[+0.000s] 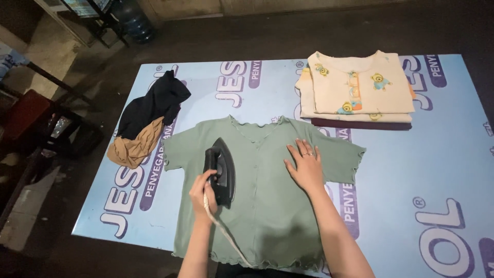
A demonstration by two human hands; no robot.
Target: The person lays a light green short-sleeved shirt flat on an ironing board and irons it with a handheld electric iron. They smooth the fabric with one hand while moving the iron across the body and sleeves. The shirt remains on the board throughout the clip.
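A sage green short-sleeved top (267, 216) with a buttoned front lies spread flat on a light blue printed sheet (427, 170). My left hand (201, 194) grips the handle of a black iron (221, 170), which rests on the top's left chest area, tip pointing away from me. Its pale cord (226, 239) trails back toward me over the fabric. My right hand (306, 166) lies flat, fingers spread, pressing the top's right chest near the sleeve.
A folded stack of cream printed garments (357, 87) sits at the far right over a dark folded piece. A crumpled black garment (154, 103) and a tan one (135, 146) lie at the left. Dark floor, a blue water jug (133, 20) and furniture surround the sheet.
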